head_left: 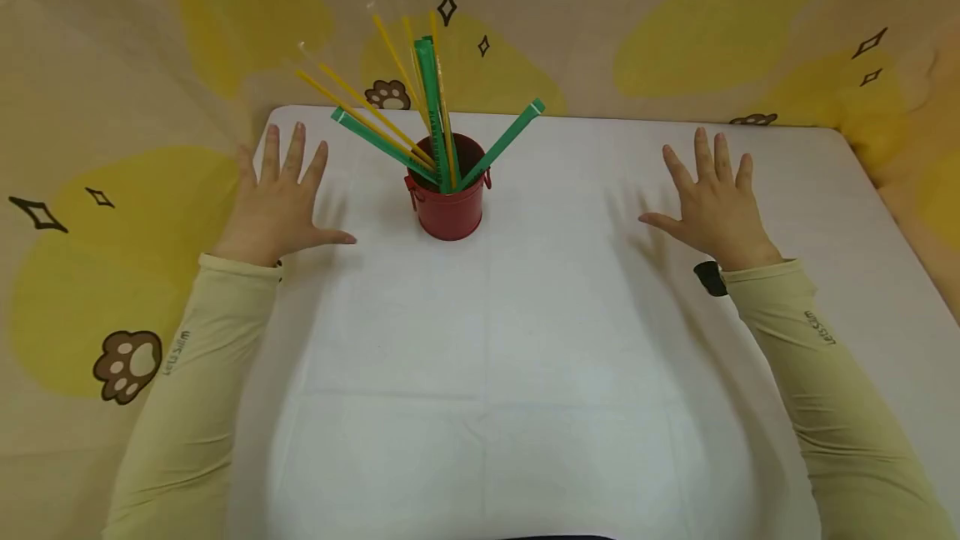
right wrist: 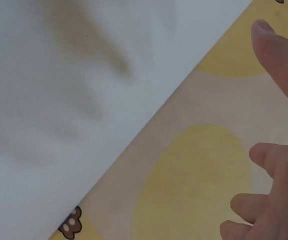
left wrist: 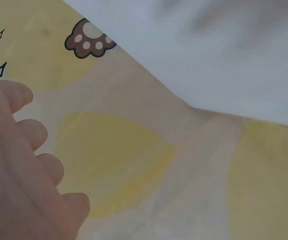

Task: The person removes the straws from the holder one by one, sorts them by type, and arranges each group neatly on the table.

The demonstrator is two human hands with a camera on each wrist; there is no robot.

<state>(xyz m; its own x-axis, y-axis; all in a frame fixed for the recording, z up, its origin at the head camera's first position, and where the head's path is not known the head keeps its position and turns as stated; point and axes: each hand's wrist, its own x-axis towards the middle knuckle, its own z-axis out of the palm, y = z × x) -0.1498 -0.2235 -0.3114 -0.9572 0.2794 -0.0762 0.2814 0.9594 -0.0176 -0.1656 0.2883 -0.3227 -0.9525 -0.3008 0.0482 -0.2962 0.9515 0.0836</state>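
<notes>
In the head view my left hand (head_left: pixel 277 198) is spread over the table's left edge, fingers straight and thumb pointing right, with nothing in it. My right hand (head_left: pixel 716 211) is spread too, over the right half of the table, its thumb pointing left, and holds nothing. Between them, nearer the left hand, stands a small red bucket (head_left: pixel 450 217) with side handles. Several green paper-wrapped sticks (head_left: pixel 512 138) and several yellow straws in clear sleeves (head_left: pixel 392 50) lean out of it. The wrist views show the left fingers (left wrist: pixel 34 134) and right fingers (right wrist: pixel 263 157) apart from any object.
The white table (head_left: pixel 480 332) has faint fold creases and hand shadows. Behind it and along its left side hangs a beige cloth (head_left: pixel 570 15) with yellow patches and paw prints. A dark band (head_left: pixel 711 278) shows at the right wrist.
</notes>
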